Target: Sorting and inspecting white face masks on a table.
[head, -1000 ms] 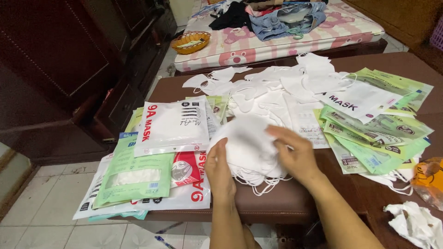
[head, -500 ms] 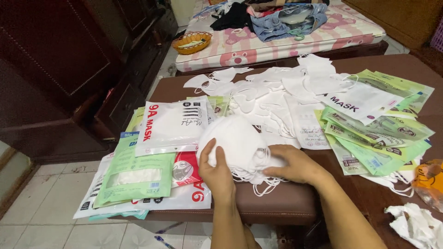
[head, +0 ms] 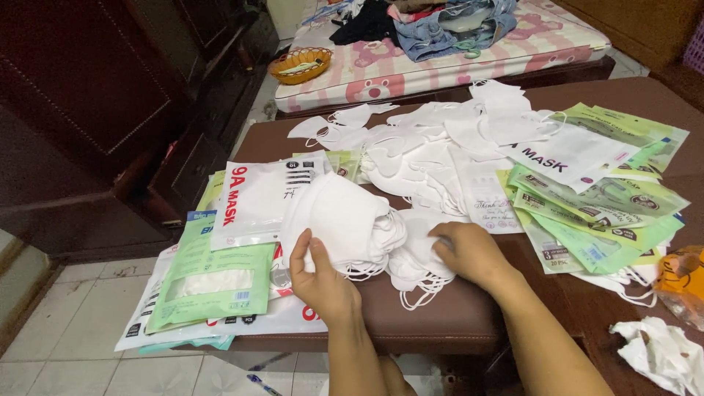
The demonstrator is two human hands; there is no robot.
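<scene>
My left hand point(head: 321, 280) grips a thick stack of white face masks point(head: 339, 224) by its lower edge, tilted toward the left over the dark brown table point(head: 447, 317). My right hand point(head: 469, 253) rests on a second, smaller bunch of white masks point(head: 412, 257) lying on the table, fingers curled over it, ear loops trailing below. Beyond both hands a loose heap of white masks point(head: 433, 143) spreads across the table's middle.
White and green mask packets point(head: 220, 271) overhang the table's left edge. More green packets point(head: 601, 213) fan out at the right. Crumpled white material point(head: 660, 352) and an orange bag point(head: 682, 275) lie at the lower right. A bed with clothes point(head: 455, 44) and a yellow basket point(head: 299, 64) stand behind.
One mask pile held by both hands has been split. My left hand carried the larger stack to the left; my right hand pressed the smaller bunch down on the table.
</scene>
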